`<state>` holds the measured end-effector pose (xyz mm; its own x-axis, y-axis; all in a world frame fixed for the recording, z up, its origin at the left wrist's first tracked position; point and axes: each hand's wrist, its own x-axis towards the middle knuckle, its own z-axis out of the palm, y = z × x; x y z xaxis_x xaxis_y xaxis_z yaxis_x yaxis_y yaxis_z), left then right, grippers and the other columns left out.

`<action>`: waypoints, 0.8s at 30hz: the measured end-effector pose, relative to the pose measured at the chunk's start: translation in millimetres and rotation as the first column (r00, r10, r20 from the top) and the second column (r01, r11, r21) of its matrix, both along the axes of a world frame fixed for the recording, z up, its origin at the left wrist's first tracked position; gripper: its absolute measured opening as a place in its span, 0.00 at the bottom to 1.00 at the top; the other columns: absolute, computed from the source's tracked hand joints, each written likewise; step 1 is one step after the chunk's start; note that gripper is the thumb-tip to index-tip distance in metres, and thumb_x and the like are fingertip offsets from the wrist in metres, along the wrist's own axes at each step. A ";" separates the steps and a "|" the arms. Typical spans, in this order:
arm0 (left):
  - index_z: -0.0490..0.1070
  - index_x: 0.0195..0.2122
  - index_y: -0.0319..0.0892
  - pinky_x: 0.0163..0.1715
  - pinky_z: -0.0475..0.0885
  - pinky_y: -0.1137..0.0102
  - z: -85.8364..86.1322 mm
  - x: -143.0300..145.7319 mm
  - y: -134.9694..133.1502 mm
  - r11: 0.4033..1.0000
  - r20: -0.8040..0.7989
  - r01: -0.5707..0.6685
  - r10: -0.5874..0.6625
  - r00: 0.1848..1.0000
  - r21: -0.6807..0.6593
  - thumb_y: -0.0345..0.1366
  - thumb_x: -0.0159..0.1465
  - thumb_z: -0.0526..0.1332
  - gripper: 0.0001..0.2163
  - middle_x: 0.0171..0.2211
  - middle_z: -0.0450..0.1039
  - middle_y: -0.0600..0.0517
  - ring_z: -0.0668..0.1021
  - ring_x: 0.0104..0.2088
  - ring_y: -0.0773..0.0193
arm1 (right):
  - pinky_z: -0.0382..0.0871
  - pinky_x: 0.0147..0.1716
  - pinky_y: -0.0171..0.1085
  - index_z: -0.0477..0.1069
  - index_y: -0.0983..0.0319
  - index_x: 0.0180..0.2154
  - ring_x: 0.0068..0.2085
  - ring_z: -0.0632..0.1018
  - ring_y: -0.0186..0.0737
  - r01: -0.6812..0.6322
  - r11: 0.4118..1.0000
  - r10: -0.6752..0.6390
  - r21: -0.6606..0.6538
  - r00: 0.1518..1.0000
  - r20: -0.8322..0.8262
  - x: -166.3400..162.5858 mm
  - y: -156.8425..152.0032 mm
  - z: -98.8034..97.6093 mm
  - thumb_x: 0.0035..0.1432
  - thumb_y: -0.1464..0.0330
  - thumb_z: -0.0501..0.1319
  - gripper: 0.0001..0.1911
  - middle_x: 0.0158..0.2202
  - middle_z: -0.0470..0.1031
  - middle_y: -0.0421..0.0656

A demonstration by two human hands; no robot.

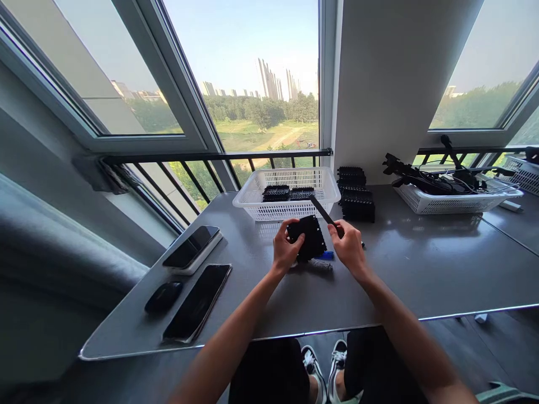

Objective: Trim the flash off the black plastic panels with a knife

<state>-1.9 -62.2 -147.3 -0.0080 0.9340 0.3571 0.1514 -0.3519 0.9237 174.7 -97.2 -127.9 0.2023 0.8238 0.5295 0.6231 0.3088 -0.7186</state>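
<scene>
Fingers of left hand [286, 246] pinched round black squarish piece [311, 235], centre of frame, head view; right hand [348, 244] just right, fingers curled tight round dark flat strip [322, 211]. White basket [269, 212] above centre, black pieces [276, 193] inside; phone [199, 302] lower left.

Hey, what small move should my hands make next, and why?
Probably bring the black strip in your right hand closer to the black piece: your left hand holds that piece up, while the strip's far end points past it, toward the white basket.
</scene>
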 end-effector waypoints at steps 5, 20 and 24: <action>0.68 0.46 0.46 0.26 0.70 0.76 -0.7 4.5 -5.3 0.992 -0.139 0.067 -0.052 0.989 0.105 0.33 0.54 0.63 0.17 0.32 0.74 0.56 0.74 0.26 0.69 | 0.67 0.36 0.37 0.71 0.60 0.34 0.35 0.77 0.42 -0.016 0.999 0.011 -0.041 0.992 -0.130 -1.1 -1.2 4.7 0.59 0.52 0.57 0.17 0.33 0.77 0.44; 0.70 0.42 0.45 0.25 0.66 0.75 1.5 8.4 -11.7 0.988 -0.161 0.060 -0.036 0.986 0.144 0.32 0.51 0.65 0.15 0.32 0.74 0.56 0.70 0.24 0.70 | 0.66 0.34 0.37 0.71 0.60 0.35 0.34 0.76 0.42 -0.020 0.997 0.011 -0.075 0.994 -0.113 -2.3 -2.6 4.5 0.54 0.51 0.62 0.19 0.32 0.77 0.42; 0.66 0.43 0.45 0.26 0.68 0.74 -1.3 1.7 2.0 0.999 0.097 -0.011 0.007 0.995 0.042 0.36 0.50 0.68 0.19 0.28 0.71 0.56 0.74 0.27 0.66 | 0.67 0.35 0.39 0.71 0.60 0.37 0.35 0.76 0.44 -0.046 0.995 0.034 -0.089 0.991 -0.127 -2.4 -1.2 2.5 0.51 0.50 0.64 0.20 0.34 0.77 0.43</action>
<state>-0.2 -60.1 -148.6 -0.0529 0.9179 0.3933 0.0650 -0.3899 0.9186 172.4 -98.4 -125.3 0.2283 0.8763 0.4242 0.5147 0.2612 -0.8166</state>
